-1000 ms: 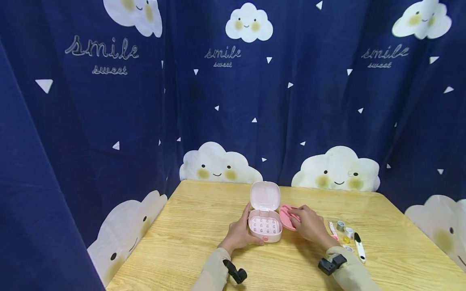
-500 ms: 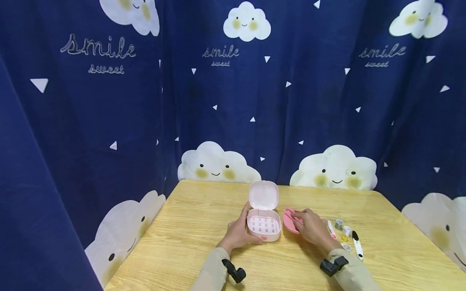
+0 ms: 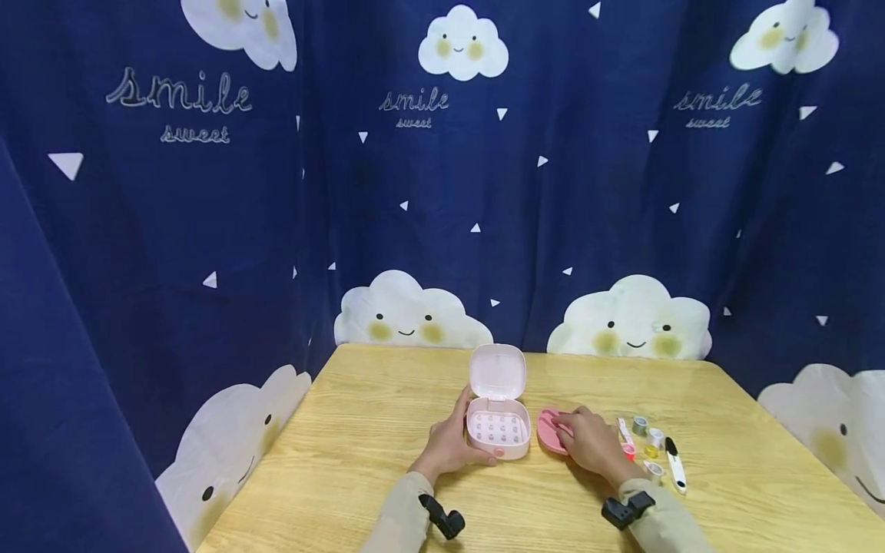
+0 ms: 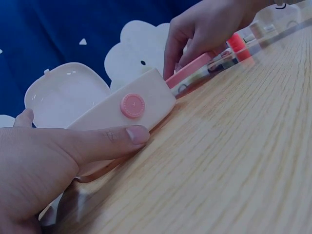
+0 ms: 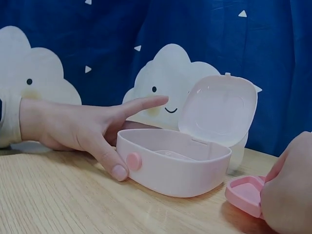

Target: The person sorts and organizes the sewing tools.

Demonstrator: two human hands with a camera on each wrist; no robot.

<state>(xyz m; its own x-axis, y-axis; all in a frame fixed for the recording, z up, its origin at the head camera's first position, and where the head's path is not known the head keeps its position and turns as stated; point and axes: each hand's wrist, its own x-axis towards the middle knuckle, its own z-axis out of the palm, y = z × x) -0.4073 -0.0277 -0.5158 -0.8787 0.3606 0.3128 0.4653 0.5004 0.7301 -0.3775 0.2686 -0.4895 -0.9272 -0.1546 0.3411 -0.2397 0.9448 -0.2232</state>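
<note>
While the left hand [image 3: 445, 445] held the pink box [image 5: 175, 170] from its left side, thumb along the front near the round button [image 5: 134, 161] and the other fingers spread toward the back, the right hand [image 3: 593, 445] pinched a darker pink tray [image 5: 243, 195] just to the box's right. Whether that tray was resting on the table [image 3: 311, 476] or slightly raised, I could not tell.

The likeliest trouble seemed to be a knock: the tray was so near the box's right wall that a careless swing could have jolted it. The raised lid [image 5: 219, 107], upright at the box's back, might have dropped if bumped. A backward sweep of the right wrist could also have scattered the small spools, such as the grey one [image 3: 640, 426], and the white snips [image 3: 676, 465], all farther right of the box.

Inside the box, rows of little printed marks showed across the floor, with no loose item visible upon it. The tray had shallow recesses; fingers covered part of them, so their full contents stayed uncertain.
</note>
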